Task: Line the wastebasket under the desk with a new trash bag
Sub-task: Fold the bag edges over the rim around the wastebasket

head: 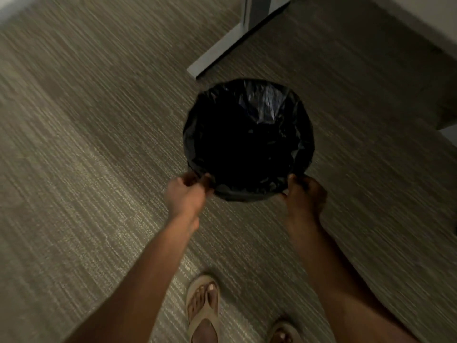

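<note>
- Black trash bag (247, 144) lines the round wastebasket (243, 195) on the carpet (99, 144).
- Left hand (185, 196) and right hand (305, 194) — both pinching the bag's near rim.

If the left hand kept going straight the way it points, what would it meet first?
The left hand already grips the trash bag at the wastebasket's near rim; going on, it would probably press into that bag-covered rim.

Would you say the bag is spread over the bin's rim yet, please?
Spread: the bag wraps the visible rim, with both hands, left and right, gripping its near edge.
</note>
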